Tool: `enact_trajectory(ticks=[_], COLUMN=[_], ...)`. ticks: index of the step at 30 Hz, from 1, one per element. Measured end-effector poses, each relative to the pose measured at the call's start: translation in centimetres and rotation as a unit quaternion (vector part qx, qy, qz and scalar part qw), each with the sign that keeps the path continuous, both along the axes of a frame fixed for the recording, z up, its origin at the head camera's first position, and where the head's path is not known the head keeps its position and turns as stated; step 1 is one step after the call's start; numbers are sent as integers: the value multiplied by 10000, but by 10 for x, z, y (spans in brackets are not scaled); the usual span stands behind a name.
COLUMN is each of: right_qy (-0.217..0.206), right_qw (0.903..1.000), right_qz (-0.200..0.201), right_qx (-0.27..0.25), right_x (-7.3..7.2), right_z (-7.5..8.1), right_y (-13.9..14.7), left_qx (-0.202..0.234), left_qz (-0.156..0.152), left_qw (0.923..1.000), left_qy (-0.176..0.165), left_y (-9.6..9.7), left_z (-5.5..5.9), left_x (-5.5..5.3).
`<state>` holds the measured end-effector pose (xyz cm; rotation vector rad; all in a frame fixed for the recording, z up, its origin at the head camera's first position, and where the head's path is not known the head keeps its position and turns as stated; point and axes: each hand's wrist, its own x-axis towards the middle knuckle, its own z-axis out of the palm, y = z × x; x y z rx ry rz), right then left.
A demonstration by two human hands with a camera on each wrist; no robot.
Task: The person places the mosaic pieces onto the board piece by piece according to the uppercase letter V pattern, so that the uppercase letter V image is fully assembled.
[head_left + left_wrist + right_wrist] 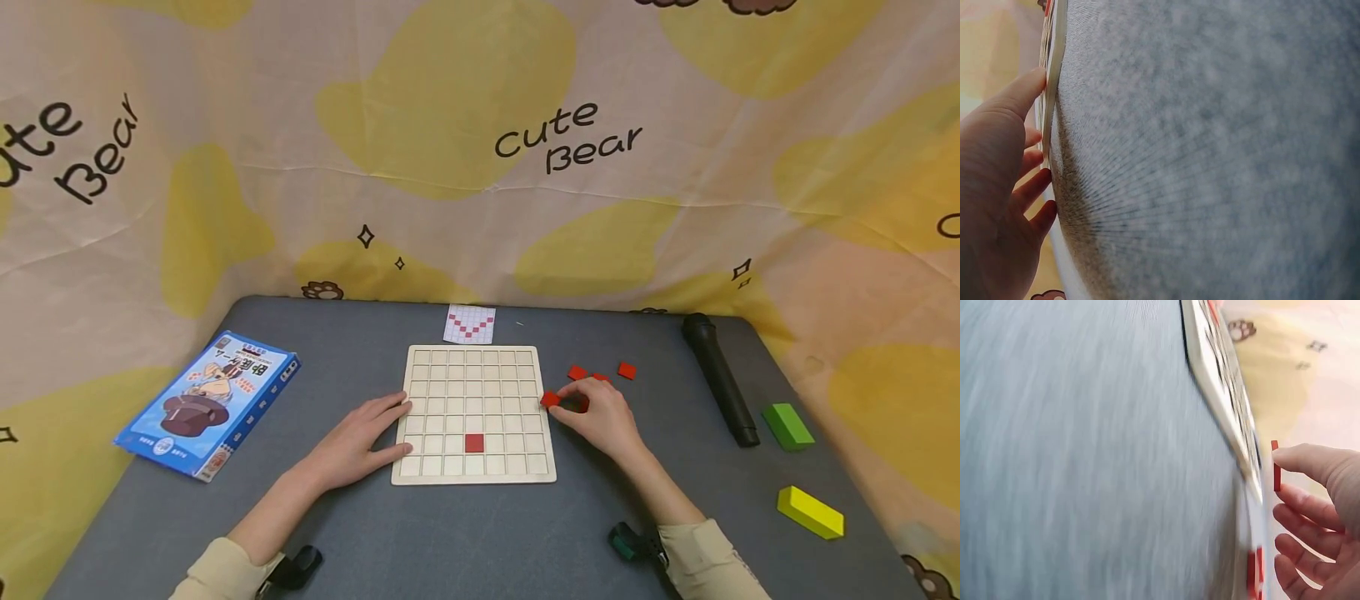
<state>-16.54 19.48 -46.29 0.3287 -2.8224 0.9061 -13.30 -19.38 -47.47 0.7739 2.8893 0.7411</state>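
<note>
A cream grid board (442, 358) with square cells lies on the grey table. One red square tile (474, 443) sits in a cell in its second row from the near edge. My left hand (358, 442) rests at the board's left edge, thumb and fingertips on the rim, as the left wrist view also shows. At the right edge my right hand (600, 417) pinches a red tile (1275, 465) between thumb and fingertip, raised beside the board. Several loose red tiles (627, 371) lie just beyond that hand, partly hidden by it.
Behind the board lies a pattern card (470, 325) with a red V of squares. A blue box (213, 404) is at the left. To the right are a black microphone (720, 379), a green block (788, 427) and a yellow block (811, 512). A printed cloth (450, 250) hangs behind the table.
</note>
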Motion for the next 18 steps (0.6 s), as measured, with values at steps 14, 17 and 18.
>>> enact_trajectory(ticks=[14, 17, 18], right_qy=[-177, -270, -295], right_qw=[9948, 9935, 9929], right_qz=[832, 949, 1010], right_qx=[-562, -560, -557], right_x=[6, 8, 9], right_z=[2, -1, -1], right_y=[-67, -79, -82], left_qx=[36, 7, 6], left_qz=[-37, -33, -26], left_qw=[10000, 10000, 9999], left_qy=[-58, -91, -100], left_y=[0, 0, 0], left_z=[1, 1, 1], left_x=[0, 0, 0])
